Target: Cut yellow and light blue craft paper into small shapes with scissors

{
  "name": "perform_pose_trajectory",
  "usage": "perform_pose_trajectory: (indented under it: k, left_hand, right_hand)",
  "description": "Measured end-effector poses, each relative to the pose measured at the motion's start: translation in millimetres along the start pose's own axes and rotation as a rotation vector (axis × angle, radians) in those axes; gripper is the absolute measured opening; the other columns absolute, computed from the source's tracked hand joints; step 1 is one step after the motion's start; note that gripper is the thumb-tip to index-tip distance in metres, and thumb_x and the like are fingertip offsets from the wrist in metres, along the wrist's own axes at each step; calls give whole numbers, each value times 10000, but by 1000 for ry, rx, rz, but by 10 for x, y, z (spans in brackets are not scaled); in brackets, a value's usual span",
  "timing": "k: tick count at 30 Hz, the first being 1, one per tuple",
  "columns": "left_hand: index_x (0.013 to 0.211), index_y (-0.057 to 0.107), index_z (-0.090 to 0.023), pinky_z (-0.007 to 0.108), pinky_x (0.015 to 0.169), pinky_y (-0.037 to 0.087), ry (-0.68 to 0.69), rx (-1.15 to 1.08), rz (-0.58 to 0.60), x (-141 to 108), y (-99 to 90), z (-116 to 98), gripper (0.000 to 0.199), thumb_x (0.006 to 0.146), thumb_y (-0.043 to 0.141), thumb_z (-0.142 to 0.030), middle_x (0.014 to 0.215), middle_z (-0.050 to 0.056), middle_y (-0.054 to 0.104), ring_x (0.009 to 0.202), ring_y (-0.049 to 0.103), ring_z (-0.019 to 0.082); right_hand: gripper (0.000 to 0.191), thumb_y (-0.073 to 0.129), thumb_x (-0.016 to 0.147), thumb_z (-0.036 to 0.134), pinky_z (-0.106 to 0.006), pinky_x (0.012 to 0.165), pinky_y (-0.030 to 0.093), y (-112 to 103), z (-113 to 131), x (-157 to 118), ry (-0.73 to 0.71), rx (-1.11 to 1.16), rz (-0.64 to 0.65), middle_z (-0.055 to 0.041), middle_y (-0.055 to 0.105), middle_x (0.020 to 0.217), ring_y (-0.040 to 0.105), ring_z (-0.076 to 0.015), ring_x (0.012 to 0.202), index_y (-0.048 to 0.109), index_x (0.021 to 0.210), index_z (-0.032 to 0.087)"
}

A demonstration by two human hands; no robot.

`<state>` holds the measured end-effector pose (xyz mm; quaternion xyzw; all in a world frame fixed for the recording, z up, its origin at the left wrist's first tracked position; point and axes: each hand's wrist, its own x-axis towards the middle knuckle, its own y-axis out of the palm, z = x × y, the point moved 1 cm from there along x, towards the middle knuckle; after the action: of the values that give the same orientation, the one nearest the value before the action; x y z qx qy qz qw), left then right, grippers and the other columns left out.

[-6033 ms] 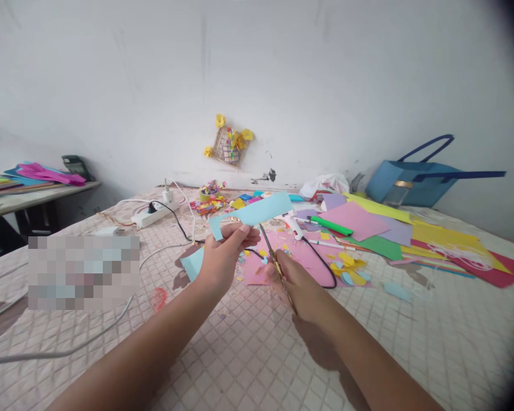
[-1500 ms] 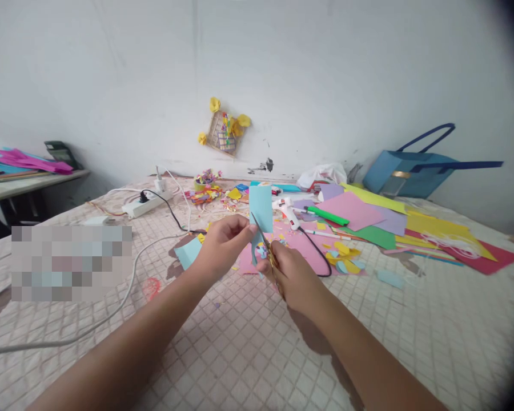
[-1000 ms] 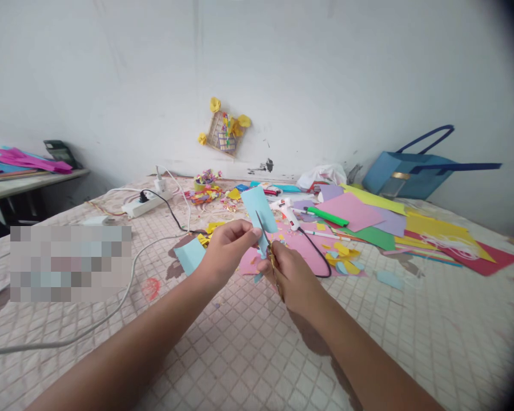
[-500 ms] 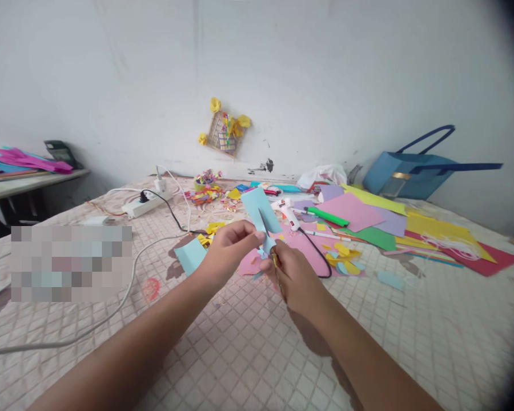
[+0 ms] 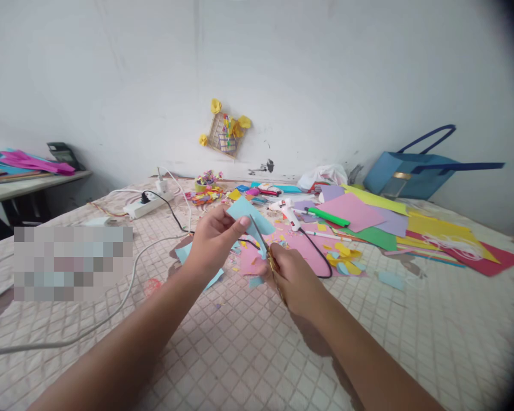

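Between thumb and fingers, my left hand (image 5: 216, 234) pinches a light blue piece of paper (image 5: 243, 210), held up above the table. My right hand (image 5: 293, 277) is wrapped round gold-handled scissors (image 5: 270, 264), whose dark blades lie across the paper's lower right part. A small blue bit of paper shows by the base of the blades. Under my hands lies a pink sheet (image 5: 302, 248) strewn with tiny scraps. Another light blue piece (image 5: 183, 252) rests on the table, partly hidden behind my left hand.
A white glue gun (image 5: 289, 214) with a black cord lies beyond my right hand. Yellow and blue paper petals (image 5: 345, 257) and coloured sheets (image 5: 355, 214) are to the right. A power strip (image 5: 149, 204) stands left, and a blue bag (image 5: 411, 174) at the back right.
My left hand has shifted left and up along with the blue paper, which is now turned more sideways. The scissors have stayed nearly in place in my right hand.
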<state>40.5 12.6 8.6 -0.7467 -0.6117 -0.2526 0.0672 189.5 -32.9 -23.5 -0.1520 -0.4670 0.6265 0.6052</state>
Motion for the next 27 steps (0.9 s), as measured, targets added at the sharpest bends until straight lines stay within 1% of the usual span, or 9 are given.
perform_pose_trajectory:
  k: [4,7,12,18,21,23,27]
  left_hand:
    - [717,597,-147,212,581,456,-8,-7,13,-2,13,21,168,675,703,-270,634,-14,622,594,572,94]
    - [712,594,-148,207,580,462,-18,-43,28,-4,19,33,163,677,703,-263,632,-18,618,583,568,87]
    - [737,597,-150,212,597,464,-40,-38,3,-19,35,35,171,676,700,-272,649,-19,609,592,559,85]
    - [771,591,-164,215,592,455,-32,-14,6,-19,19,82,151,699,674,-268,666,-21,599,610,556,91]
    - [779,586,-161,214,593,450,-29,-8,19,-15,10,105,144,715,661,-266,673,-16,593,621,555,94]
    - [773,583,-157,212,594,450,-17,-16,18,-18,15,103,146,715,662,-265,674,-15,591,623,553,92]
    - [778,575,-162,213,607,458,12,-22,-5,-48,48,70,161,706,673,-268,674,-17,594,628,559,93]
  right_hand:
    - [379,426,847,532,-236,473,220,-7,-5,-8,19,-3,4,29,449,560,364,-109,498,361,677,199]
    - [384,421,848,537,-239,481,222,-9,-6,-12,8,-3,-2,31,452,564,365,-111,503,356,677,200]
    - [394,414,844,555,-240,489,237,-4,-9,-3,-5,16,9,26,471,561,390,-114,506,369,682,198]
    - [407,436,831,557,-235,468,223,6,-11,-5,-3,15,-41,39,425,540,353,-105,487,340,659,200]
    - [411,428,838,556,-236,471,223,8,-16,-10,-21,54,-29,44,417,534,360,-103,486,339,656,199]
    - [415,421,841,560,-237,474,223,10,-20,-11,-28,76,-22,46,418,535,363,-103,486,342,655,198]
    - [427,429,831,574,-239,478,209,15,-18,-14,-48,64,-58,51,400,524,348,-103,482,334,650,199]
